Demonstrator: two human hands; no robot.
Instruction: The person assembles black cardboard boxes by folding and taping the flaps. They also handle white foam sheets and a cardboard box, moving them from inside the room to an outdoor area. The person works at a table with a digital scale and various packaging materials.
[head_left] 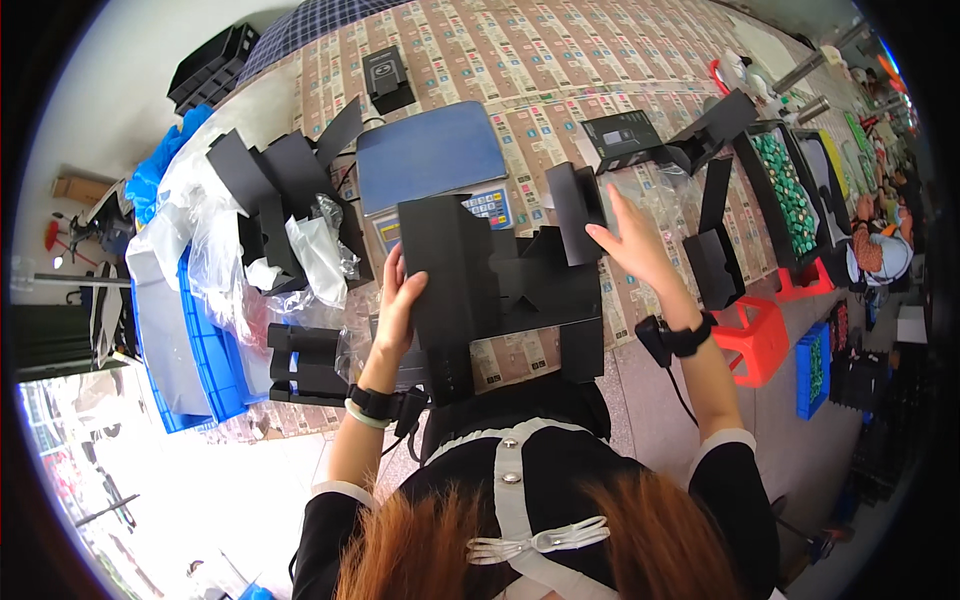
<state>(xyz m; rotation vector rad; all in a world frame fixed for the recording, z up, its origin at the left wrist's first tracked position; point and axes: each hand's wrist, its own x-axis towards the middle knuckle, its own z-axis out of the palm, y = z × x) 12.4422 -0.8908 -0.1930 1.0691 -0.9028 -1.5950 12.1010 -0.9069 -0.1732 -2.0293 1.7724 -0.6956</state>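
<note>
A black cardboard box, its panels partly unfolded, lies in front of me over the table's near edge. My left hand grips its left side panel, thumb on the face and fingers along the outer edge. My right hand is open beside an upright black flap on the right, fingers stretched upward. The thumb tip is at the flap's edge; whether it touches I cannot tell. Inside the box, folded black inner panels show. Behind it stands a scale with a blue-grey platform, its keypad partly covered by the box.
Several open black boxes and clear plastic bags crowd the left, beside a blue crate. At the right are a closed black box, opened boxes, a tray of green parts and a red stool.
</note>
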